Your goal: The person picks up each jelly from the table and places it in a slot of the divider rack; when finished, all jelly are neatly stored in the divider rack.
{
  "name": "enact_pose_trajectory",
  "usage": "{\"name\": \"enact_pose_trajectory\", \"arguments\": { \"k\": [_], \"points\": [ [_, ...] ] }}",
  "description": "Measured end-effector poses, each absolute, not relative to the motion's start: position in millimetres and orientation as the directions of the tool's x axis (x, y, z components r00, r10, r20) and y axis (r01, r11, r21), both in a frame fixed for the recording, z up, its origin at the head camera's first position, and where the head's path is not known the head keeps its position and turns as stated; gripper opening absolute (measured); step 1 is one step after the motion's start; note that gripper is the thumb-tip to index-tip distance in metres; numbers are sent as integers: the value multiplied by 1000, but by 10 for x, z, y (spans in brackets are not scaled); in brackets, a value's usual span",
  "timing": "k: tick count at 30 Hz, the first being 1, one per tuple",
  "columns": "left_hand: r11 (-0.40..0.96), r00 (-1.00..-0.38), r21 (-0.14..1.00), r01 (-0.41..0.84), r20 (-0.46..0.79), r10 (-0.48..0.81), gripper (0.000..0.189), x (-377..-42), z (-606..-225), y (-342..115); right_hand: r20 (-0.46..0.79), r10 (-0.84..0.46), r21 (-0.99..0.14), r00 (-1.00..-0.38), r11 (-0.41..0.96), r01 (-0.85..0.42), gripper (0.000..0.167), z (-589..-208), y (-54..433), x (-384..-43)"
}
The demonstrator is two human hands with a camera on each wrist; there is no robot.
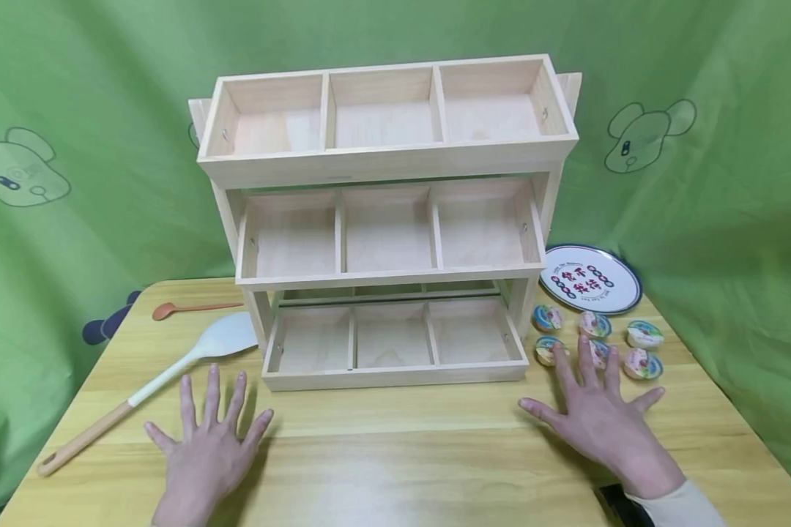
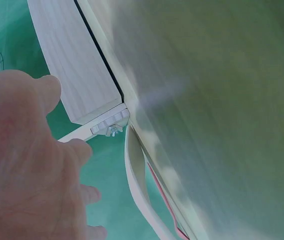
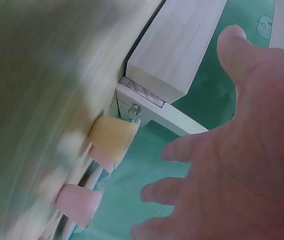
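Fingers spread, my left hand [image 1: 206, 446] is over the table's left front, holding nothing. Beyond its fingertips lies a white spatula [image 1: 220, 338] with a wooden handle, its head against the rack's left side. My right hand [image 1: 600, 421] spreads its fingers over the right side, also holding nothing; in the head view its fingertips overlap the nearest of several small jelly cups [image 1: 643, 364]. Those cups have printed lids and stand in two rows. From the right wrist, a yellow cup [image 3: 113, 137] and a pink cup [image 3: 79, 204] show side-on beyond the fingers.
A three-tier wooden rack [image 1: 395, 377] stands mid-table, each tier split into three bare compartments. Behind the cups, a white oval plate [image 1: 622, 282] with a blue rim lies at the right. A small reddish spoon [image 1: 165, 311] lies back left. Green curtain [image 1: 732, 183] surrounds the wooden table [image 1: 395, 468].
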State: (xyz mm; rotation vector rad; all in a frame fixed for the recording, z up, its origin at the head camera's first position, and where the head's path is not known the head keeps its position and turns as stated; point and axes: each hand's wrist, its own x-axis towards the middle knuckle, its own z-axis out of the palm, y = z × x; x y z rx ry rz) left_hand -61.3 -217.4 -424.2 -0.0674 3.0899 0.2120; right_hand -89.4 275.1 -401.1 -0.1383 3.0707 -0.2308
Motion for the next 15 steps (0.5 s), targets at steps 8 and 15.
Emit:
{"name": "enact_pose_trajectory", "arguments": {
  "k": [8,15],
  "points": [
    [968,-999,248,-35,3,-37,78,-709,-4187,-2191,78,-163,-183,-984,967,-175,93,-3870,2943,-961],
    [628,-994,773,-89,-27,-108,72,-917,-4064,-2209,273,-157,-311,-949,919,-242,68,-3800,3388,-1095]
  ]
}}
